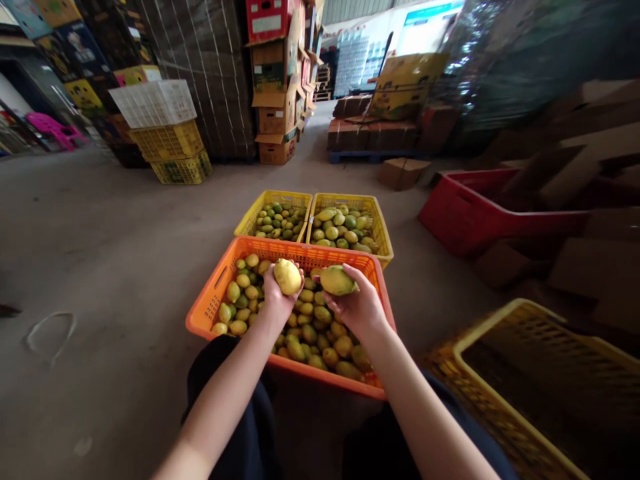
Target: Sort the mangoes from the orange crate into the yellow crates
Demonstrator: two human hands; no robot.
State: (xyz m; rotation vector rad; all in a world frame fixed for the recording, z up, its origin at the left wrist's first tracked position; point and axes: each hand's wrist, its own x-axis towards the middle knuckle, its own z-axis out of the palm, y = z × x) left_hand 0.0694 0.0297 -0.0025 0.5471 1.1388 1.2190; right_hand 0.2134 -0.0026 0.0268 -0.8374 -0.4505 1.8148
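Above an orange crate full of lemons, both my hands are raised, each with one fruit. My left hand is closed around a yellow lemon. A greener, longer lemon is in my right hand, with the thumb and fingers curled round it. The two fruits are a small gap apart. Just beyond the orange crate stand two yellow crates side by side. The left yellow crate holds mostly green fruit; the right yellow crate holds yellow-green lemons.
An open yellow crate lies at the lower right. Behind it are a red bin and loose cardboard. Stacked crates stand at the back left, near a tall column of cartons. A loaded pallet sits farther back.
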